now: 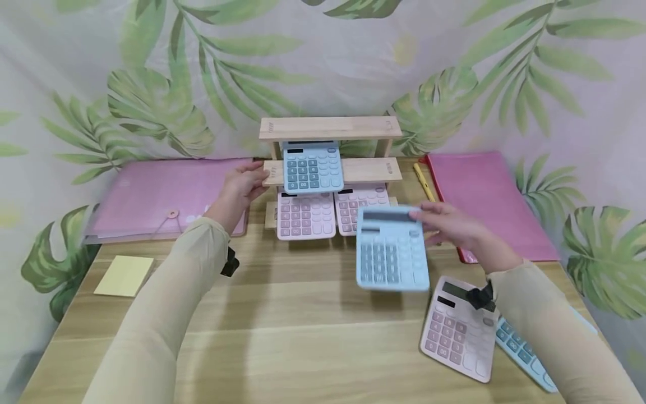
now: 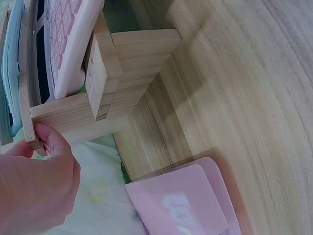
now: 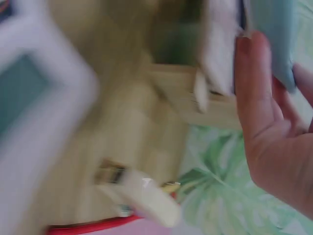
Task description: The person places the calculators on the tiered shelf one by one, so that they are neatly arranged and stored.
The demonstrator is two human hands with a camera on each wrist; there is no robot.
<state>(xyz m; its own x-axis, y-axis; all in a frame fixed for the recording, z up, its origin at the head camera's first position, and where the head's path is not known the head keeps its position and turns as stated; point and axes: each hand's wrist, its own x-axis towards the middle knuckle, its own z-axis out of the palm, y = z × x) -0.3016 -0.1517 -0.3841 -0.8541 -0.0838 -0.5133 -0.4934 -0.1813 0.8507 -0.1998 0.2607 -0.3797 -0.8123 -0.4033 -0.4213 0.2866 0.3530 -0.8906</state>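
My right hand (image 1: 451, 224) grips a light blue calculator (image 1: 391, 252) by its upper right edge, lifted over the table in front of a small wooden rack (image 1: 330, 129). With its thumb and fingers, my left hand (image 1: 241, 185) pinches the left end of the rack's middle board (image 2: 28, 120). A second blue calculator (image 1: 314, 168) leans on that board, left of its middle. Below, two pink calculators stand side by side on the lowest level, the left one (image 1: 305, 217) in fuller view and the right one (image 1: 355, 206) partly covered by the held calculator.
At the right front lie a pink calculator (image 1: 454, 336) and a blue one (image 1: 522, 350), partly under my right forearm. A pink string-tie folder (image 1: 146, 191) and yellow sticky notes (image 1: 123, 275) are on the left. A yellow pen (image 1: 425, 182) lies beside a red-edged pink folder (image 1: 494, 202).
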